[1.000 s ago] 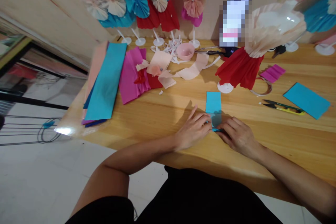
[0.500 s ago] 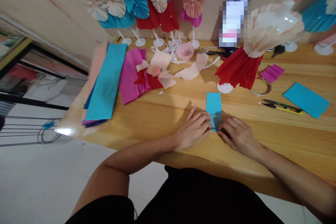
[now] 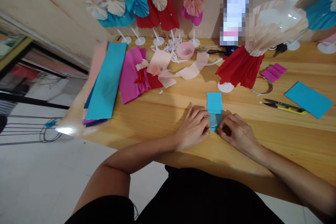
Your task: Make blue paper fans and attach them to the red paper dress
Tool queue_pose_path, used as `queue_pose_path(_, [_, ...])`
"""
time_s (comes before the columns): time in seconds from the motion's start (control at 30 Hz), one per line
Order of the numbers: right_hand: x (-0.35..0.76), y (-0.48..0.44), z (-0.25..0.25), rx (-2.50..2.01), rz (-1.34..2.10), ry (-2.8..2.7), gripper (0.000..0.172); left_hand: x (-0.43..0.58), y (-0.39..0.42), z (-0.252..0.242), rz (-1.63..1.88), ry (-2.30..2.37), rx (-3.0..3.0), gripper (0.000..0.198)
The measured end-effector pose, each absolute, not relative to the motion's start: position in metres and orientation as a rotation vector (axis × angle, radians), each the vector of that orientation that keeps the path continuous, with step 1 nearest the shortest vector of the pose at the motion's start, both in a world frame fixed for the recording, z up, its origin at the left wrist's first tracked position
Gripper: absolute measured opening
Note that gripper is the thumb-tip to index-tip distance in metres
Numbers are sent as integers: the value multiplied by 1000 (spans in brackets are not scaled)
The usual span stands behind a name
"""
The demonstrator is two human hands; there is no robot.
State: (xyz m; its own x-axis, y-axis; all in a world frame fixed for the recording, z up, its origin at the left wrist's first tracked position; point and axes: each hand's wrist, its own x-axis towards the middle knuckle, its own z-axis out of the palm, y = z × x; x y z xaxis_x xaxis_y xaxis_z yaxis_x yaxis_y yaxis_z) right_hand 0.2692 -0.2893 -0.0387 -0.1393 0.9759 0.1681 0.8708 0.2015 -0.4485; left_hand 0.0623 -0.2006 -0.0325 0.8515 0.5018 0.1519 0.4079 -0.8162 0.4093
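A narrow strip of blue crepe paper (image 3: 214,103) lies flat on the wooden table, with a crease across its middle and a small fold at its near end. My left hand (image 3: 195,126) is at the strip's left edge, its fingers curled and pressing the near end. On the opposite side, my right hand (image 3: 235,131) pinches the near right corner between thumb and forefinger. Beyond the strip stands a small doll-like form in a red crepe paper skirt (image 3: 238,68) on a white round base (image 3: 225,86).
Thread snips (image 3: 285,106) and a blue paper piece (image 3: 308,99) lie to the right, near a tape roll (image 3: 262,86). Folded crepe sheets (image 3: 106,84) are stacked at left. A pink bowl (image 3: 185,50) sits at the back among paper scraps, before several dressed stands and a phone (image 3: 234,19).
My fingers have shifted slightly at the near end of the strip, and the folded edge there shows more plainly. The view has moved a little.
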Motion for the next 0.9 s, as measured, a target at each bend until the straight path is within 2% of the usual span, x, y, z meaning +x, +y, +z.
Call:
queue_pose_path(0.6, [277, -294, -44, -1542, 231, -2176, 3, 59, -203, -37, 425, 559, 2787, 21])
queue_pose_path(0.9, [277, -296, -46, -1454, 15, -2331, 5, 60, -201, -45, 518, 527, 2827, 22])
